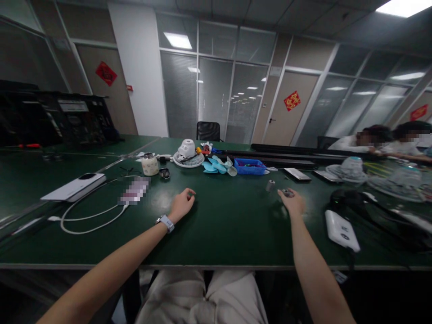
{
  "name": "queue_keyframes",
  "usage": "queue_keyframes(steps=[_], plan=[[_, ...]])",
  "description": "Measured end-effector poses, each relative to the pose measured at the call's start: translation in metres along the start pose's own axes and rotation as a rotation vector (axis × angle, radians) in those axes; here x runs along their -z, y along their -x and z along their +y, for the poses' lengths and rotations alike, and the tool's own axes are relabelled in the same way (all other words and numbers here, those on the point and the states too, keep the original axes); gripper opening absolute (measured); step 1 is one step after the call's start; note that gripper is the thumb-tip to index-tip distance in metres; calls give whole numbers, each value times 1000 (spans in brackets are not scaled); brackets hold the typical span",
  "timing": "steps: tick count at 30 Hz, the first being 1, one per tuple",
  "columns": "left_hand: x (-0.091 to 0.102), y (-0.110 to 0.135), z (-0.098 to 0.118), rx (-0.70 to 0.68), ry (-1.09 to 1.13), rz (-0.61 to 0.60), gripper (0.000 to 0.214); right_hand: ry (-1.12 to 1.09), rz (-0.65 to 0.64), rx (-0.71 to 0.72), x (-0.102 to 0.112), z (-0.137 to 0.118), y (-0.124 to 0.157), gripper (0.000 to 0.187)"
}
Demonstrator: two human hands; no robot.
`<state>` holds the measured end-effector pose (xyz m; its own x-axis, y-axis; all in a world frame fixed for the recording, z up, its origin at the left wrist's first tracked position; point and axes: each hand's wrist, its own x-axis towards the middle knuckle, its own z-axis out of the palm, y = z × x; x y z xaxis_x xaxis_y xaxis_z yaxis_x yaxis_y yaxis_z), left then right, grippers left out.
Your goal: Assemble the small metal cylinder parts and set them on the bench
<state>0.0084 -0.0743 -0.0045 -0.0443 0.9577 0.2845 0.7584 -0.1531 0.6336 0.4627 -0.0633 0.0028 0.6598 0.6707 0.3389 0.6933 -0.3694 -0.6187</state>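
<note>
- The green worktop (229, 225) carries everything, and both forearms stretch out over it from the near edge.
- One white fan body (187, 154) lies on its round grille at the far side. One set of light-blue fan blades (216, 165) lies just beside it.
- One blue tray (250, 170) sits to the right of the blades. It holds a few small bits, too small to tell apart.
- One lidded jar (150, 164) stands upright to the left of the fan, with pale contents.
- The left hand (181, 205) rests on the worktop with a watch on its wrist. Its fingers are curled in, and thumb and forefinger pinch a small dark piece (191, 194).
- The right hand (293, 203) lies palm down and loosely closed, its fingertips holding a small metal part (287, 193).
- One short grey cylinder (270, 185) stands on the worktop just left of the right hand, not touching it.
</note>
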Motion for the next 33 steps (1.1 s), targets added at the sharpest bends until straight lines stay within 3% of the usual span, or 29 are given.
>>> queue_keyframes(steps=[4, 10, 14, 21, 25, 29, 33], plan=[[-2, -6, -3, -48, 23, -46, 24, -53, -114, -43, -11, 13, -7, 55], [-2, -19, -7, -87, 112, -132, 28, -43, -156, 11, -2, 13, 2, 50], [-1, -28, -9, -102, 151, -164, 29, -160, -239, 132, -14, -18, 19, 54], [-8, -45, 0, -74, 162, -231, 27, -459, -529, 427, -64, -115, 77, 47], [-10, -46, 6, -71, 206, -248, 28, -494, -697, 520, -75, -153, 107, 40], [-9, -41, 2, -48, 238, -257, 27, -451, -765, 547, -76, -158, 113, 35], [-15, -35, -10, 52, 266, -219, 27, -416, -729, 548, -83, -138, 112, 31]])
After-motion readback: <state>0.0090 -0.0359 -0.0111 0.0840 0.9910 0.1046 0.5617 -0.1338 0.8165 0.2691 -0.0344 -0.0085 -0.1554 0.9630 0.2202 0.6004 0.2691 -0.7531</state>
